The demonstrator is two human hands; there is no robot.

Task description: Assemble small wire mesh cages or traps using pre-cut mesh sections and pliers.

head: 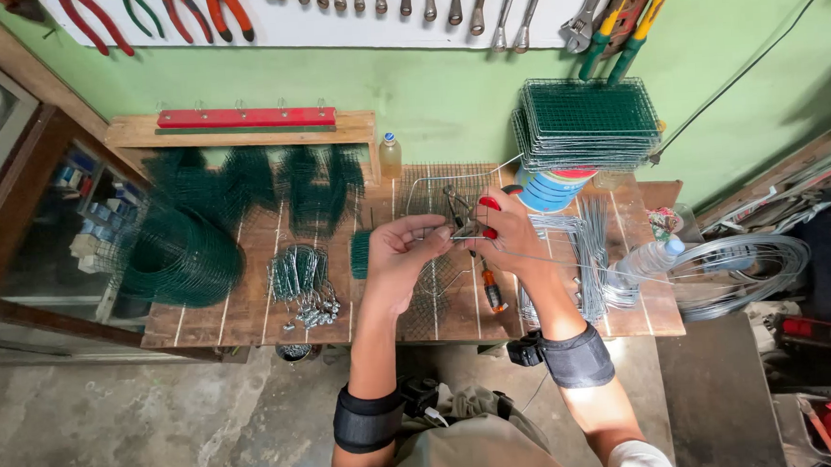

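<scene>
Both hands meet mid-bench: left hand [405, 246] is pinched on a wire [530, 256] running rightward; right hand [502, 227] is closed on pliers [460, 212].

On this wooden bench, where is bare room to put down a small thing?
Bare wood shows at the front left corner of the bench, below the green mesh roll and left of the small hooks. A narrow strip lies between the hooks and the left hand. The middle and right are crowded with cut wires, stacked mesh panels and a screwdriver.

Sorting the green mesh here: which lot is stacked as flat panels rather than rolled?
The stack of flat green mesh panels at the bench's back right, atop round coloured lids; the roll of green mesh lies front left.
</scene>
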